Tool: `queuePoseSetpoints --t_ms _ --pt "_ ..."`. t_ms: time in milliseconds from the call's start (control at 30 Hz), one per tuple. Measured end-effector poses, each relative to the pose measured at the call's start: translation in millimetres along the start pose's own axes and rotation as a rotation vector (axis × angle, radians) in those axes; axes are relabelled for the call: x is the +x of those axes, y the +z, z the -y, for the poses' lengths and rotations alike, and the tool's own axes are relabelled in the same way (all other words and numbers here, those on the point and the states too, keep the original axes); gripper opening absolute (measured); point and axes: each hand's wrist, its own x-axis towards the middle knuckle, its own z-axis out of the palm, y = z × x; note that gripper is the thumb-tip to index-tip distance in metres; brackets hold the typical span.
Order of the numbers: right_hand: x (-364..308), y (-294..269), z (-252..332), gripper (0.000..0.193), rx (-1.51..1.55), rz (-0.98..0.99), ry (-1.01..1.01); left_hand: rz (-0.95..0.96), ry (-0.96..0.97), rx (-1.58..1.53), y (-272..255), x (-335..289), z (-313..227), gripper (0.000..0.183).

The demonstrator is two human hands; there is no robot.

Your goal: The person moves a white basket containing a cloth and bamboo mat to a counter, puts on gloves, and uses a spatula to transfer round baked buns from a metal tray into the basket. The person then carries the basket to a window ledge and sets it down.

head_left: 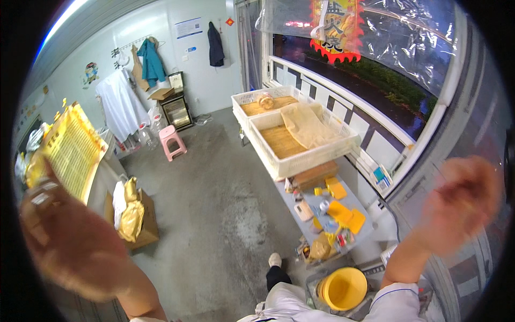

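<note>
Head view showed two bare hands raised high, one on each side, and well apart. The left hand (72, 241) was blurry and near a yellow printed sheet (75, 153), with no thing clear in it. I could not tell if it was open or closed. The right hand (461, 204) was blurry too, near the window frame (426, 137), and I could not tell how its fingers were bent.

Two white trays, a near tray (316, 154) and a far tray (240, 116), sat at the far end of the worktop (358, 201). Maybe they stood side by side so both were easy to reach. A tan cloth (308, 126) lay partly over the near tray, perhaps to keep it covered. Orange flat pieces (339, 213) lay at the near end. A yellow bucket (346, 290) stood low beside the worktop, maybe to keep the top free.
</note>
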Motion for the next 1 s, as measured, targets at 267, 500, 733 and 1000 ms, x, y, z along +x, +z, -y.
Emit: queuePoseSetpoints --t_ms 267,500,733,1000 --pt "-197.2 112.6 -407.6 0.021 -0.319 0.146 1.020 0.716 -0.903 0.042 212.5 -183.0 270.8 0.041" --pt "-207.8 159.8 -524.5 0.025 -0.381 0.306 1.186 1.070 -0.765 -0.119 402.8 -184.9 493.1 0.045" --pt "-187.1 179.2 -578.7 0.025 -0.727 0.254 1.272 1.250 -0.114 -0.367 726.8 -248.2 651.0 0.052" --pt "-168.4 224.1 -594.7 0.030 -0.967 0.112 1.520 1.499 0.383 -0.313 929.4 -341.5 664.8 0.061"
